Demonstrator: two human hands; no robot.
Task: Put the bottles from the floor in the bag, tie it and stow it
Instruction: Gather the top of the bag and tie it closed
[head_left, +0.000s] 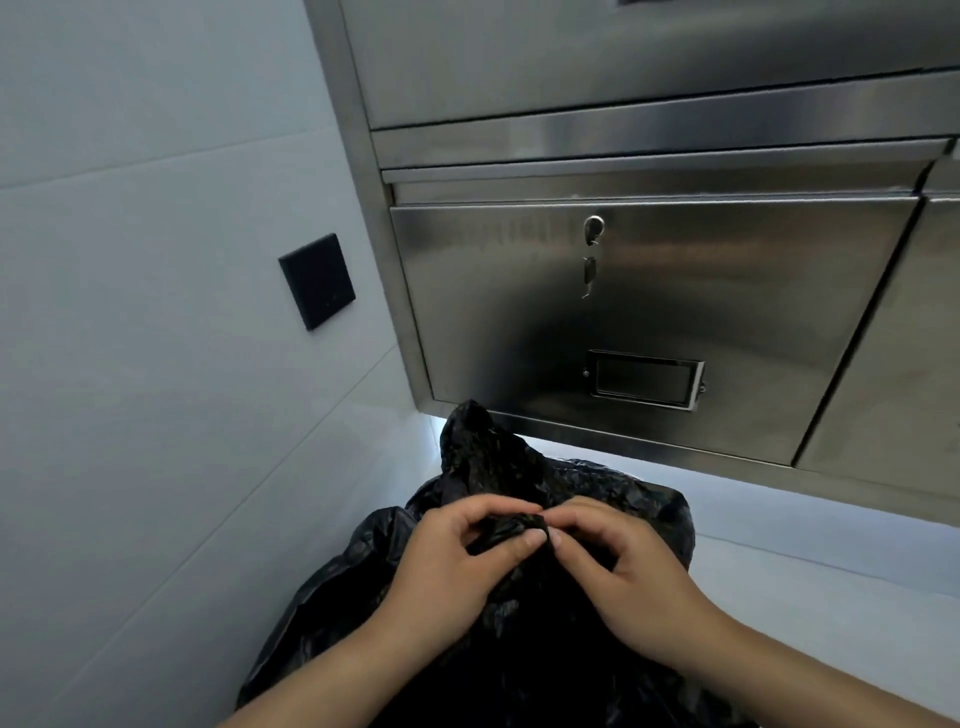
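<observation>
A black plastic bag (519, 649) stands on the pale floor in front of me, bulging and crumpled. Its gathered top is twisted together at the middle, and one loose end (478, 441) sticks up behind my hands. My left hand (457, 561) pinches the twisted plastic with thumb and fingers. My right hand (618, 561) pinches the same bunch from the other side, fingertips touching those of the left. No bottles are visible; the bag hides whatever is inside.
A stainless steel cabinet (649, 312) with a keyed door and a label holder hangs just beyond the bag, with a lit gap beneath it. A white tiled wall with a black square plate (317, 280) is at left. Pale floor (831, 571) stretches to the right.
</observation>
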